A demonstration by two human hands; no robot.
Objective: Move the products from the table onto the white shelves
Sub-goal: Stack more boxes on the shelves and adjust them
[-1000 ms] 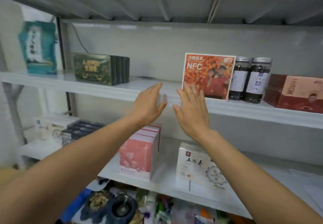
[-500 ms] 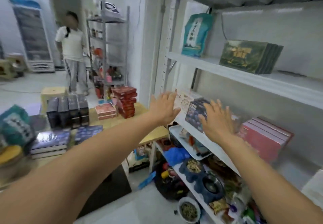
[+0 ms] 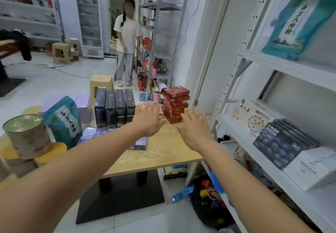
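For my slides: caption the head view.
Open left hand and right hand reach toward red boxes stacked on table.

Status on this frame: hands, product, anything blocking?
Left hand, right hand open, empty. Stack of flat red cardboard boxes on the pale wooden table just ahead, not gripped. No visible obstruction between.

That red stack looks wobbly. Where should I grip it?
Likely clamp the stack of red boxes low on both sides, left hand and right hand coming from the near side; the boxes lie skewed, so a top grip would shed lower ones.
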